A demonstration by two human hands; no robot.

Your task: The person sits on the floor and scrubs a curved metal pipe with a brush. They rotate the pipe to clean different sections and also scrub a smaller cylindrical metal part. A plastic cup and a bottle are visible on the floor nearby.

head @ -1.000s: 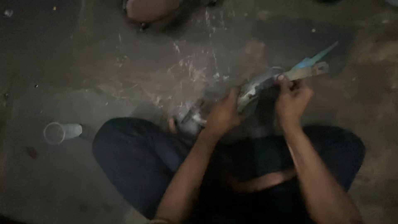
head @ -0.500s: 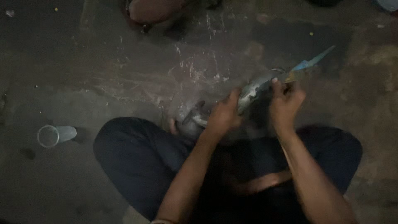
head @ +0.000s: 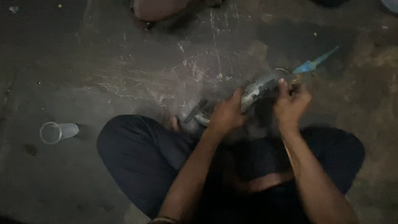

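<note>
One scratched, stained concrete floor (head: 137, 79), dimly lit

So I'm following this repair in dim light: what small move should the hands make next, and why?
Probably keep the left hand steady on the grey metal part while the right hand works the blue tool at its top end: both hands already grip there, off the floor.

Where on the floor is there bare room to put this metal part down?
Bare floor lies ahead of the left knee, between the plastic cup and the scratched patch. More lies right of the blue tool. It is crowded around the left hand, right hand and metal part.
</note>
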